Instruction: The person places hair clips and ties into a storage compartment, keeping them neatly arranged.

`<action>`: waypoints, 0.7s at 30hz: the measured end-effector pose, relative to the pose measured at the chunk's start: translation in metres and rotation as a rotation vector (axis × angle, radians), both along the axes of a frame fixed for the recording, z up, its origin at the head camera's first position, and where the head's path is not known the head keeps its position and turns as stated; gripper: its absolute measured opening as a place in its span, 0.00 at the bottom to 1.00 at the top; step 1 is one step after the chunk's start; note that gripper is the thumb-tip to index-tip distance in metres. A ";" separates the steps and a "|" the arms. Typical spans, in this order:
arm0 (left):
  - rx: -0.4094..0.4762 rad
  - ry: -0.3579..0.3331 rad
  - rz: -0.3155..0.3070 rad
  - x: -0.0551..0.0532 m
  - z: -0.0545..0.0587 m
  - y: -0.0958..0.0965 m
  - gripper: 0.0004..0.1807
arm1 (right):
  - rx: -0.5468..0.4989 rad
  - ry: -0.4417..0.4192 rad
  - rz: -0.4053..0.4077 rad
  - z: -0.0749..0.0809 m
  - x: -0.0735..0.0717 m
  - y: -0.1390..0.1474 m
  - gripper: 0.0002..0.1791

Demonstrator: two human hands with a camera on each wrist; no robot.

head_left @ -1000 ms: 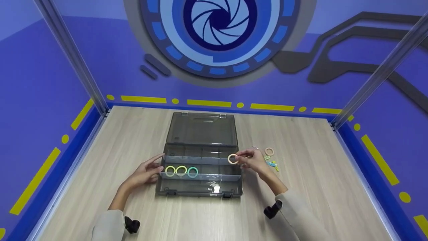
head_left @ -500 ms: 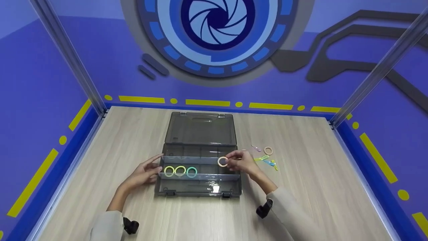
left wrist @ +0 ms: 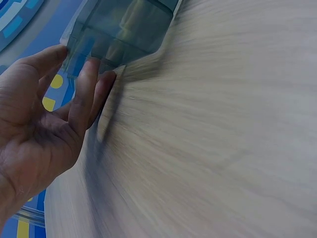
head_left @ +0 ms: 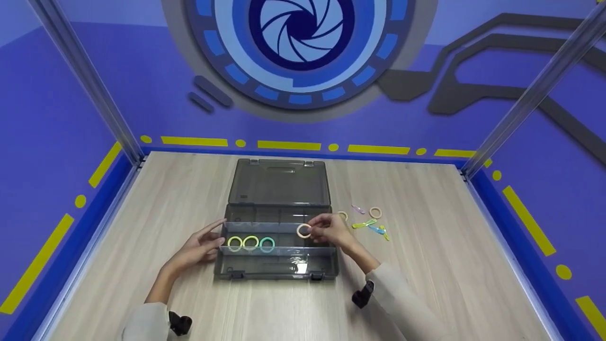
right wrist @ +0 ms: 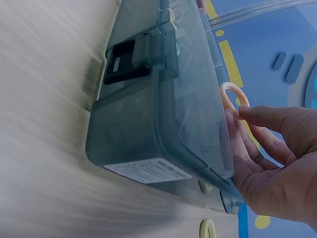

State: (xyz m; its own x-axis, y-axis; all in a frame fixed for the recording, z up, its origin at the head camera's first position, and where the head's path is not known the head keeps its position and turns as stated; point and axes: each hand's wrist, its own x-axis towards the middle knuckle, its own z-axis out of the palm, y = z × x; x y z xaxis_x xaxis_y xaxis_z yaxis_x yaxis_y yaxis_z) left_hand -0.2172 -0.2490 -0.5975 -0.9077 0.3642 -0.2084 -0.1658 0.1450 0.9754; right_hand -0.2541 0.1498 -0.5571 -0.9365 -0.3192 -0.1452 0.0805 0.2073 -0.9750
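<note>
1. Peach and round, the held ring (head_left: 298,230) is over the middle row of the grey plastic box (head_left: 255,265), to the right of the teal ring (head_left: 273,244).
2. The right hand (head_left: 333,230) pinches its edge with thumb and finger. I can't tell if the ring touches the back divider (head_left: 265,228).
3. The left hand (head_left: 194,248) has its fingers a bit spread, with tips on the box's left side.
4. That pinch looks small, so a slip could make the ring drop and roll.
5. Let go too far back, it might bump the back divider and land in the row behind.
6. Swing too far left, and it might knock the teal ring into the two yellow rings beside it.
7. A hard bump could slide the box, because the left hand seems to touch it only lightly.
8. Pulling back low, the right hand could push the pale yellow ring (head_left: 345,217) or the green clip (head_left: 364,223), both near it on the table.
</note>
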 end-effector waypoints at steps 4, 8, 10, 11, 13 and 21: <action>-0.025 0.007 0.003 0.000 0.001 0.001 0.38 | 0.023 0.047 0.025 -0.002 0.003 -0.005 0.13; -0.033 0.006 0.009 0.000 0.001 0.002 0.38 | 0.091 0.119 0.032 -0.004 0.007 -0.011 0.09; -0.027 0.001 0.014 0.000 0.001 0.002 0.38 | 0.149 0.169 0.033 -0.007 0.008 -0.014 0.07; -0.027 0.000 0.015 0.000 0.000 0.002 0.38 | 0.182 0.198 0.033 -0.008 0.009 -0.015 0.06; -0.031 0.001 0.017 0.000 0.000 0.002 0.38 | 0.224 0.247 0.041 -0.010 0.010 -0.018 0.05; -0.010 0.009 0.005 -0.001 -0.002 0.001 0.38 | 0.336 0.323 0.041 -0.013 0.009 -0.031 0.03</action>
